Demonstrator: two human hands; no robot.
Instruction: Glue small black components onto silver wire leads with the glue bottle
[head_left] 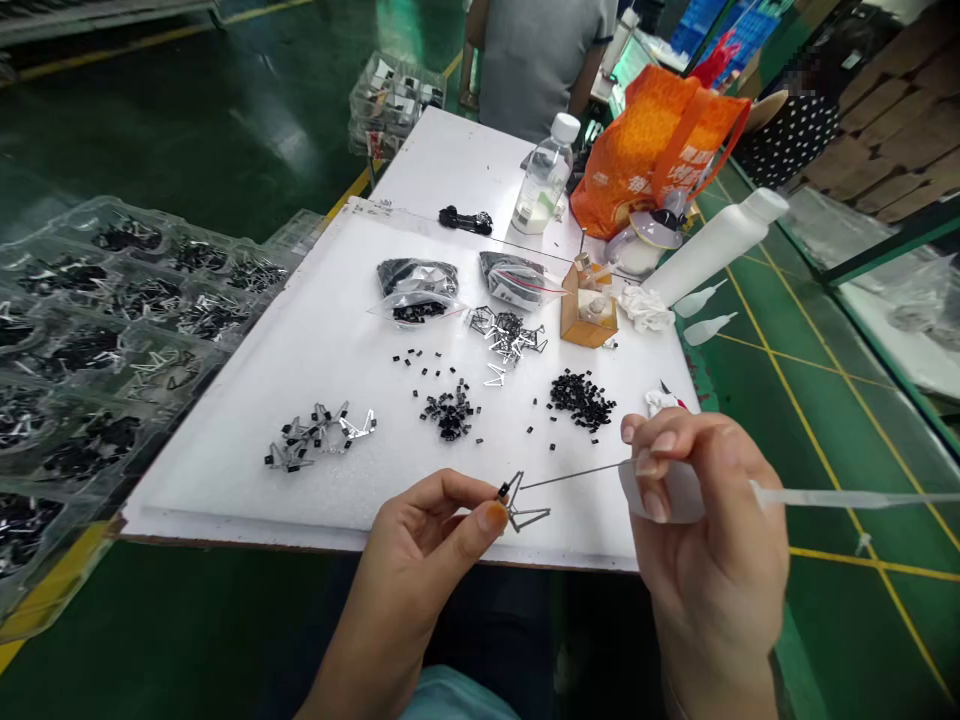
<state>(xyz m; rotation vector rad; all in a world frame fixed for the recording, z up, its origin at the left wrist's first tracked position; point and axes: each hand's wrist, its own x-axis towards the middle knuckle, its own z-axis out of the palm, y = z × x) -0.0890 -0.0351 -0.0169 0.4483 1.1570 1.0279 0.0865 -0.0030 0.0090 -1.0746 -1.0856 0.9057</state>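
While I have the left hand point(435, 540) pinching a bent metal bracket point(531, 520) between thumb and finger, I see the right hand point(709, 530) gripping a squeeze bottle point(684, 492) right of that bracket, its needle point(574, 474) running leftward to end touching or just beside it.

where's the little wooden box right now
In the head view, the wooden box stands right of centre on the white table, between the metal-piece pile and the crumpled white tissue.
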